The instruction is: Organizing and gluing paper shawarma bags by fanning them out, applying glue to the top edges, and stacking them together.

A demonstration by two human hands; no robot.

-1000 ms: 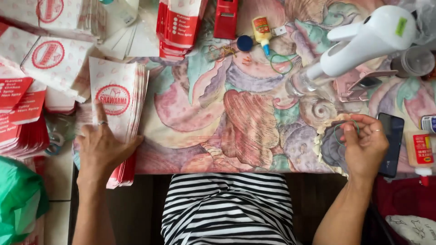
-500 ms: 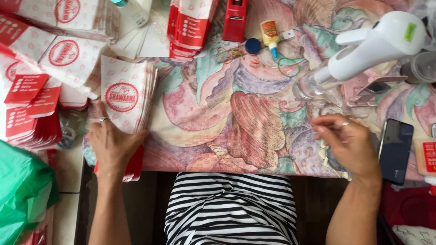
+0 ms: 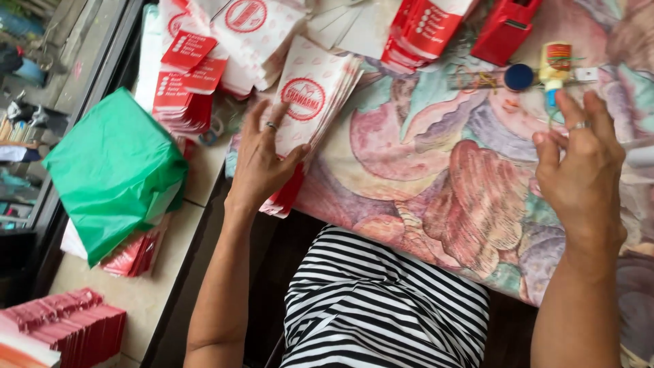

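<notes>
A stack of white paper bags with a red round print (image 3: 310, 92) lies at the table's left edge. My left hand (image 3: 264, 160) rests flat on its near end, fingers spread, a ring on one finger. My right hand (image 3: 579, 163) hovers above the floral tablecloth (image 3: 443, 184) on the right, fingers loosely curled. It seems to pinch a thin rubber band, which is hard to make out. Just beyond its fingertips lie a small yellow glue bottle (image 3: 555, 65) and a dark blue cap (image 3: 519, 76).
More stacks of red-and-white bags (image 3: 187, 82) lie at the upper left, and another red-printed stack (image 3: 429, 27) at the top. A red tape dispenser (image 3: 505, 27) stands at the top. A green plastic bag (image 3: 116, 170) and red stacks (image 3: 68, 324) lie on the floor to the left.
The view has swung left and tilted. My right hand rose from the table's near right edge toward the glue bottle. My left hand stayed on the bag stack.
</notes>
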